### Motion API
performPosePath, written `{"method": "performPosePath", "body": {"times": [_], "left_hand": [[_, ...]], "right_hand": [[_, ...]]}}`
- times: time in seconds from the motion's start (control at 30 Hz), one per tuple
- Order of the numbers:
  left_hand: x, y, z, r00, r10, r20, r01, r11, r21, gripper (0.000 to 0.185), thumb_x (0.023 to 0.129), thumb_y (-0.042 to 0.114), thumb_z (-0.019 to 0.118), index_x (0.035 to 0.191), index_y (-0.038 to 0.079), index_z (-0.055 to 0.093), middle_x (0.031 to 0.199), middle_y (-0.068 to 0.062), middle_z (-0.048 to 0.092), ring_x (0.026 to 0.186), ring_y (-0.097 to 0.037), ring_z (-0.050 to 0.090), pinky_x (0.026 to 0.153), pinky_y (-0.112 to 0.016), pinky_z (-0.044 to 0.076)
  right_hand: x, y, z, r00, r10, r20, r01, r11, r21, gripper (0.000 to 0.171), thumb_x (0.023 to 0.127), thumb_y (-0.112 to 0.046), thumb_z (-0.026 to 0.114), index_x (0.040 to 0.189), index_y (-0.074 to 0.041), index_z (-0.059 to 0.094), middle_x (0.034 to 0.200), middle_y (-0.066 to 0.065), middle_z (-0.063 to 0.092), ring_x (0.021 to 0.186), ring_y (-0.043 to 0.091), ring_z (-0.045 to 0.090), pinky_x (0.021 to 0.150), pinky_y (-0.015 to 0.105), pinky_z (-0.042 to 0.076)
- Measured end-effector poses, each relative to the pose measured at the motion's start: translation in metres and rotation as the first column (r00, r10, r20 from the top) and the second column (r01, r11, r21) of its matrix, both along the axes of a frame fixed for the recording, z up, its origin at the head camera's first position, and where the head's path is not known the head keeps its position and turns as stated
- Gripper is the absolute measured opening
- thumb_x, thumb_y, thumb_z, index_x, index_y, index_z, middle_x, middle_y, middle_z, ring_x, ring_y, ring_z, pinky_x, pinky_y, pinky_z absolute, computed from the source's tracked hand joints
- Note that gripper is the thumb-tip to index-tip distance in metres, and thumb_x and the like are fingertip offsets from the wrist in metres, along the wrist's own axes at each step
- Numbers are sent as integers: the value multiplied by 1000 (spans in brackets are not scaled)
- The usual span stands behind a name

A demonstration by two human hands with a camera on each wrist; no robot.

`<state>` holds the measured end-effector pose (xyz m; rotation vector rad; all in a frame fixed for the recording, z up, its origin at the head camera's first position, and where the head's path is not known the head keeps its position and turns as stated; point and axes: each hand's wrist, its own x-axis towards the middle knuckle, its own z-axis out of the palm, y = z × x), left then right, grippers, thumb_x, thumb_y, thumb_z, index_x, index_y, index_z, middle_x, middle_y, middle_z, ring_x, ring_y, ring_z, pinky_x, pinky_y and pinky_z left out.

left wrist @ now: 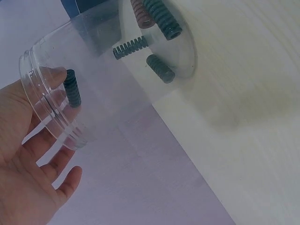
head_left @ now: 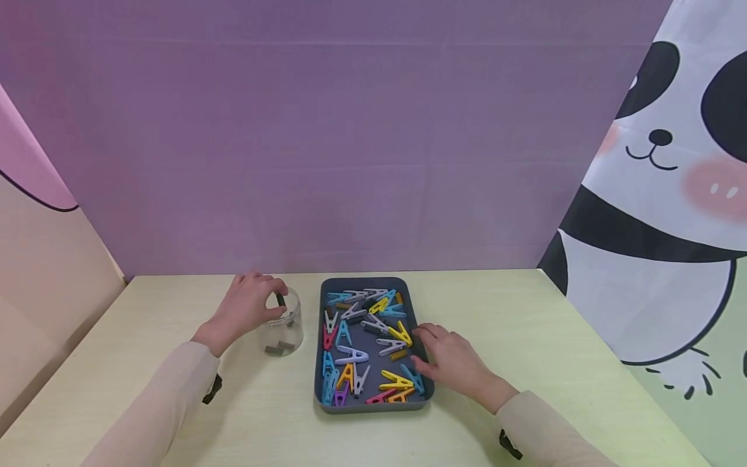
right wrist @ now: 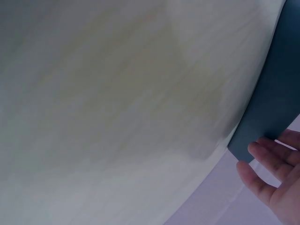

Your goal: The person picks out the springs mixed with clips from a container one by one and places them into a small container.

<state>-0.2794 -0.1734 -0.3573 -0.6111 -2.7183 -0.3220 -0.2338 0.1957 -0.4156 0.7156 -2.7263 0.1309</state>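
My left hand is at the mouth of a clear jar. It pinches a small dark green coil spring, which shows through the jar wall just inside the rim in the left wrist view. Lower in the jar lie several more springs, among them a green one and a brownish one. My right hand rests at the right edge of a dark grey tray, its fingers relaxed. In the right wrist view its fingertips are against the tray's outer wall.
Many colored clips lie in the tray, such as a lilac one and a yellow one, with loose springs among them. The pale table ends at a purple backdrop. A panda print hangs on the right.
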Motion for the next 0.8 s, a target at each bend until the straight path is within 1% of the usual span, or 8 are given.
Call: {"method": "performPosePath", "body": {"times": [0.57,0.8], "left_hand": [[0,-1,-2,1000,-9,-14,9,1000,14,29,71,22,76,97,15,66,94,1,66,97,-25,50,85,-46,35],[1,0,0,1000,0,-1,0,1000,22,28,73,22,75,98,14,66,94,1,66,98,-25,49,87,-46,34]], "right_hand": [[2,0,1,1000,14,-22,-14,1000,1,48,78,-39,66,113,-7,59,114,7,60,98,20,60,76,36,52],[3,-1,2,1000,7,-16,-7,1000,4,48,78,-39,66,113,-7,59,115,7,60,100,21,59,77,37,52]]}}
